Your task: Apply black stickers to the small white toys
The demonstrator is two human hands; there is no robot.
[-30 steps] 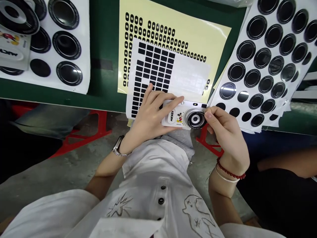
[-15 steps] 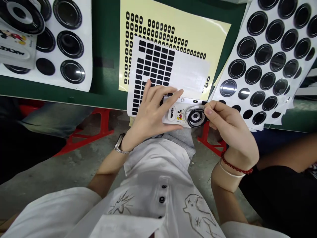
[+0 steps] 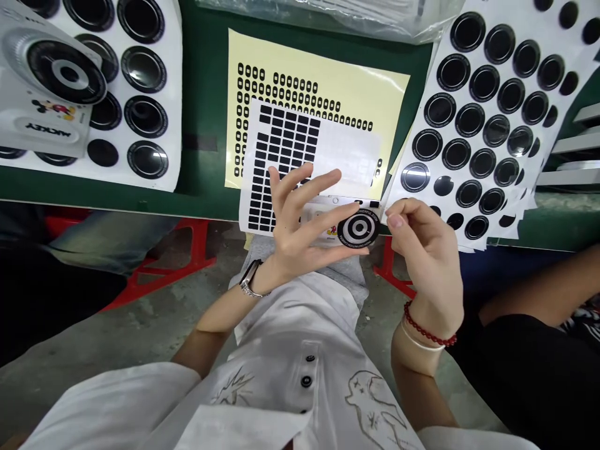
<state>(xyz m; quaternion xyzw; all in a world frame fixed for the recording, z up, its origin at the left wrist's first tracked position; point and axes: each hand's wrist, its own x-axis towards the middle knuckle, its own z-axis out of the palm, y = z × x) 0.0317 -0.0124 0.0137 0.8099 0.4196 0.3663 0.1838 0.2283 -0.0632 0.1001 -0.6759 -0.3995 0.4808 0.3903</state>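
Note:
A white toy camera (image 3: 307, 215) with a Mickey print sits at the table's front edge, largely covered by my left hand (image 3: 300, 225). That hand holds it between the thumb along the lower edge and a finger along the upper edge, the other fingers spread. Its round black lens face (image 3: 360, 228), with grey and white rings, shows between thumb and forefinger. Just right of the camera is my right hand (image 3: 419, 240), thumb and forefinger pinched together; whatever they hold, if anything, is too small to make out. Behind lies a white sheet of black rectangular stickers (image 3: 347, 162).
Under the white sheet is a yellow sheet (image 3: 375, 87) with small black stickers. Sheets of round black stickers lie right (image 3: 412, 200) and left (image 3: 173, 125). Another Mickey camera (image 3: 42, 140) is at far left. Plastic-wrapped stuff (image 3: 328, 12) lies at the back. Red stools and people flank me.
My left hand has slid right over the camera, covering more of its body. My right hand has drawn slightly away from the lens, still pinched. The view has shifted.

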